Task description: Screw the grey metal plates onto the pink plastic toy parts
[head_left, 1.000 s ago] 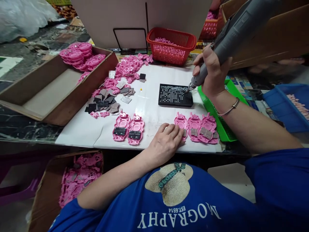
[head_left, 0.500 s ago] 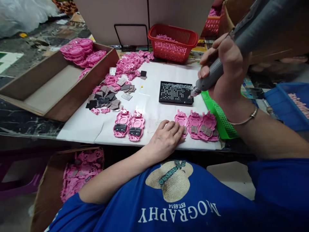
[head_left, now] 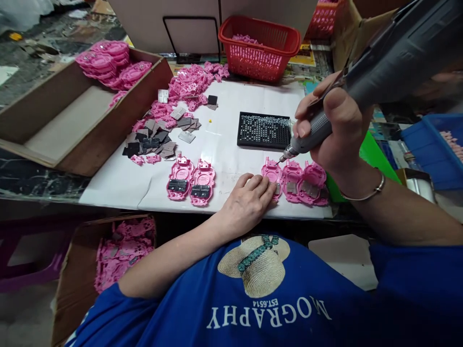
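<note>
Driver (head_left: 383,60) gripped in R hand (head_left: 336,120), bit (head_left: 285,157) at shell (head_left: 270,172); L hand (head_left: 248,205) on it, pinch unclear. Prob. screwing step; needs steady aim.

gry scrwdrvr (head_left: 365,79): tilted, tip dn @ pink shell (head_left: 271,171) top | shell: flat, inside up, on wht sheet (head_left: 226,140)

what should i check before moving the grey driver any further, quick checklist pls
1. Left hand on the pink shell: ok, fingers over its lower part.
2. Right hand gripping the grey driver: ok.
3. Bit at the shell: ok, by its upper right edge.
4. Screw on the bit: cannot tell, too small.
5. Screws left in the black tray: ok.
6. Shells to its right lying apart: not ok, they overlap.
</note>
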